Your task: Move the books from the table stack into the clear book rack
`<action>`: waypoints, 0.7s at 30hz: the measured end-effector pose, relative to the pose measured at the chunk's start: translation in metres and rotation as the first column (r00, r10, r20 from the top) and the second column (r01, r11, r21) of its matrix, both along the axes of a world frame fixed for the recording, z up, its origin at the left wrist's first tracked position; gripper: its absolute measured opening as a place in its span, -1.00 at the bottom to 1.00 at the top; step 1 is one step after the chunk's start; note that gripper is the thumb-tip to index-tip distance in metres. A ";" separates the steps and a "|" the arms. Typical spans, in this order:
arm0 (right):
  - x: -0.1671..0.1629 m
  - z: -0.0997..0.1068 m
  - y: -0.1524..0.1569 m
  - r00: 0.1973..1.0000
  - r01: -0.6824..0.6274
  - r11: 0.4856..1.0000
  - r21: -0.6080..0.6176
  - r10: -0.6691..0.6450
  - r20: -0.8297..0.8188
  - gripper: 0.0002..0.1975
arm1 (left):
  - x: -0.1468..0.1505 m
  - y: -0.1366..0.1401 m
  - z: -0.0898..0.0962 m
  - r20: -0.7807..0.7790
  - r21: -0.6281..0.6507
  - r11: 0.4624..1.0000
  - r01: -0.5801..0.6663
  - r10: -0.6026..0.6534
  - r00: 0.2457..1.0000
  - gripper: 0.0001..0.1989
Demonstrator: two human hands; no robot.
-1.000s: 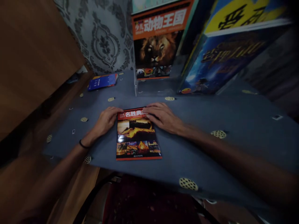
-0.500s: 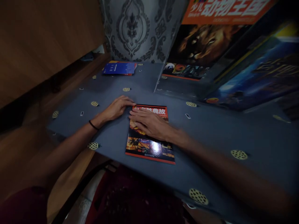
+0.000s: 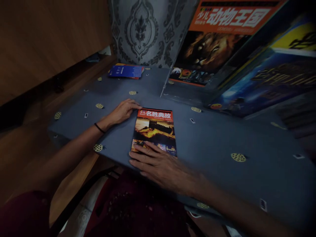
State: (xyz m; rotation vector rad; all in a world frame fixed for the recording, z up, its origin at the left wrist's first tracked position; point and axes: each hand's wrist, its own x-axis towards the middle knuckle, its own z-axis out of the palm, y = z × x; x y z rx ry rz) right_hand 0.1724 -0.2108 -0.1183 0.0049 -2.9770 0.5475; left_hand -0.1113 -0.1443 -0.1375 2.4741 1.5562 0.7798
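A book (image 3: 155, 126) with an orange title band and a picture of a long wall on its cover lies shut and flat near the table's front edge. My right hand (image 3: 158, 166) rests across its lower part, palm down with the fingers stretched to the left, hiding the bottom edge. At the book's upper left corner is my left hand (image 3: 125, 108), its fingertips touching that corner while the palm stays on the cloth. A dark band circles my left wrist. Neither hand grips the book.
Grey cloth with pineapple prints covers the table (image 3: 209, 144). Behind, to the right, stand a large lion-cover book (image 3: 209, 49) and a blue book (image 3: 266, 82) in clear holders. A few thin blue and red booklets (image 3: 125, 70) lie at the back left, near a patterned wall (image 3: 140, 33).
My right hand has slid from the upper part of the cover down to its lower edge, uncovering the title and picture. My left hand stays at the upper left corner.
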 end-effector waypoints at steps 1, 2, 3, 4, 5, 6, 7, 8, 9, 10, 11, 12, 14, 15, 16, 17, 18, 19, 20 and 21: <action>0.004 0.001 -0.002 1.000 0.001 1.000 0.000 -0.001 0.001 -0.59 | 0.000 0.000 0.000 -0.002 0.001 1.000 -0.004 0.004 1.000 -0.60; 0.008 0.001 -0.003 1.000 0.002 1.000 -0.002 -0.002 0.000 -0.59 | 0.000 -0.001 -0.001 -0.005 0.006 1.000 -0.007 0.007 1.000 -0.61; 0.013 0.002 -0.004 1.000 0.005 1.000 -0.005 -0.005 -0.001 -0.59 | 0.000 -0.001 -0.001 -0.008 0.014 1.000 -0.011 0.011 1.000 -0.62; 0.018 0.002 -0.005 1.000 0.014 1.000 -0.008 -0.014 -0.004 -0.58 | 0.001 -0.001 -0.002 -0.013 0.023 1.000 -0.016 0.016 1.000 -0.62; 0.023 0.002 -0.005 1.000 0.030 0.999 -0.011 -0.030 -0.006 -0.57 | 0.001 -0.002 -0.003 -0.019 0.030 0.999 -0.022 0.022 1.000 -0.62; 0.029 0.001 -0.005 0.998 0.055 0.998 -0.015 -0.055 -0.007 -0.56 | 0.002 -0.003 -0.003 -0.026 0.036 0.999 -0.029 0.030 0.999 -0.62; 0.035 -0.001 -0.005 0.996 0.087 0.996 -0.017 -0.087 -0.009 -0.54 | 0.003 -0.003 -0.003 -0.034 0.039 0.999 -0.037 0.039 0.999 -0.62; 0.040 -0.003 -0.004 0.992 0.124 0.992 -0.018 -0.124 -0.017 -0.52 | 0.005 -0.004 -0.003 -0.043 0.038 0.998 -0.048 0.050 0.998 -0.62; 0.045 -0.006 -0.003 0.986 0.165 0.986 -0.018 -0.165 -0.031 -0.50 | 0.006 -0.005 -0.002 -0.053 0.036 0.997 -0.062 0.064 0.997 -0.62; 0.049 -0.009 -0.001 0.978 0.202 0.979 -0.017 -0.203 -0.046 -0.49 | 0.008 -0.006 -0.001 -0.063 0.032 0.997 -0.077 0.079 0.995 -0.62; 0.053 -0.012 0.001 0.970 0.235 0.972 -0.016 -0.235 -0.062 -0.48 | 0.009 -0.007 0.000 -0.072 0.028 0.995 -0.093 0.095 0.993 -0.62; 0.055 -0.014 0.003 0.962 0.261 0.965 -0.012 -0.261 -0.076 -0.47 | 0.011 -0.008 0.002 -0.081 0.022 0.994 -0.107 0.108 0.991 -0.63; 0.058 -0.017 0.008 0.951 0.293 0.956 0.008 -0.290 -0.110 -0.47 | 0.013 -0.010 0.004 -0.090 0.005 0.993 -0.120 0.119 0.989 -0.63; 0.059 -0.017 0.011 0.947 0.301 0.953 0.026 -0.296 -0.127 -0.48 | 0.014 -0.011 0.005 -0.090 -0.004 0.993 -0.119 0.118 0.989 -0.64; 0.060 -0.018 0.014 0.943 0.308 0.950 0.048 -0.298 -0.148 -0.51 | 0.015 -0.012 0.007 -0.090 -0.009 0.993 -0.118 0.117 0.989 -0.64; 0.061 -0.018 0.016 0.939 0.316 0.946 0.070 -0.301 -0.168 -0.54 | 0.016 -0.013 0.007 -0.089 -0.010 0.993 -0.120 0.119 0.989 -0.64; 0.063 -0.019 0.019 0.934 0.325 0.941 0.090 -0.305 -0.184 -0.57 | 0.016 -0.014 0.008 -0.091 -0.008 0.992 -0.127 0.126 0.988 -0.64; 0.065 -0.019 0.022 0.930 0.336 0.936 0.101 -0.313 -0.195 -0.60 | 0.017 -0.016 0.009 -0.096 -0.006 0.990 -0.138 0.137 0.986 -0.64; 0.069 -0.019 0.025 0.925 0.346 0.932 0.103 -0.321 -0.204 -0.61 | 0.018 -0.018 0.009 -0.103 -0.008 0.989 -0.148 0.147 0.984 -0.64; 0.073 -0.018 0.028 0.923 0.349 0.932 0.096 -0.324 -0.207 -0.61 | 0.018 -0.020 0.009 -0.109 -0.013 0.988 -0.156 0.154 0.982 -0.63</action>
